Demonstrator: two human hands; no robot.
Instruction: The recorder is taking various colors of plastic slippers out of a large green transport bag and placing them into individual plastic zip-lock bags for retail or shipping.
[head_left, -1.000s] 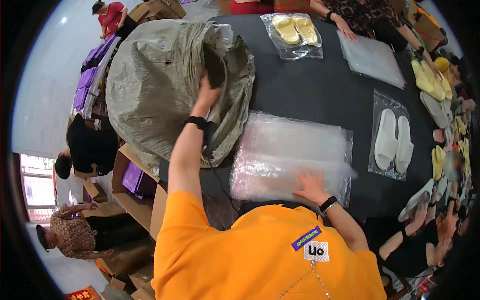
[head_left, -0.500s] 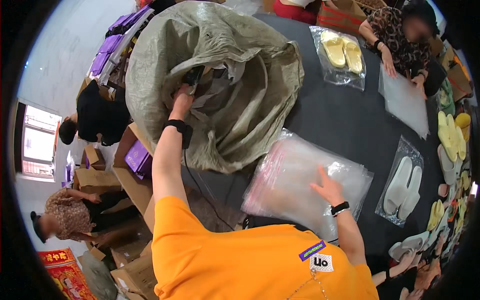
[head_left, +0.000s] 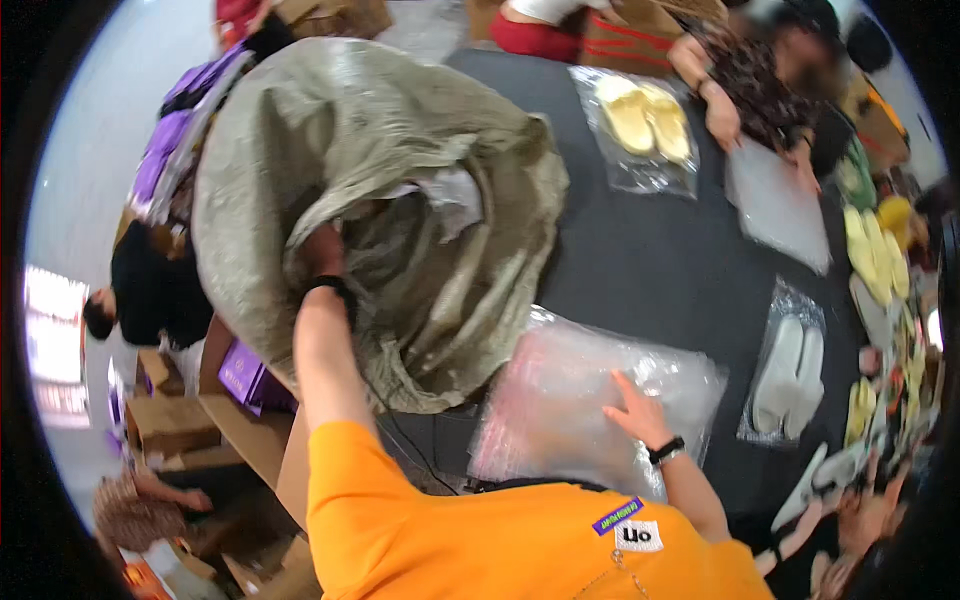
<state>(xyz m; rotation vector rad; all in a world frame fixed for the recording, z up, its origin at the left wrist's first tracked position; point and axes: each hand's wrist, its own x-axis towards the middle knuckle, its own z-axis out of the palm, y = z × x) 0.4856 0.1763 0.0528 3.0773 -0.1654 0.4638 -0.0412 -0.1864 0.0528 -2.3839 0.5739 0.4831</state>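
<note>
A large grey-green woven sack (head_left: 270,150) stands at the left of the dark table, its mouth gaping. My left hand (head_left: 323,250) reaches into that mouth; its fingers are hidden by the sack's folds. White crumpled wrapping (head_left: 455,195) shows inside. My right hand (head_left: 640,415) rests on a stack of clear plastic bags (head_left: 560,390) near the table's front edge, thumb and fingers apart, holding nothing. Right of the stack, a pair of white slippers (head_left: 790,375) lies in a clear bag. Farther back is a bagged pair of yellow slippers (head_left: 645,120).
At the far right a person (head_left: 755,100) handles a stack of clear bags (head_left: 780,205). Loose slippers (head_left: 875,255) line the right edge. Cardboard boxes (head_left: 180,425) and a purple package (head_left: 250,375) sit at the left. A dark cable (head_left: 415,450) hangs near my left arm.
My left hand has gone deeper into the sack; the dark item it held at the opening is out of sight. The view has shifted. My right hand stays on the bags.
</note>
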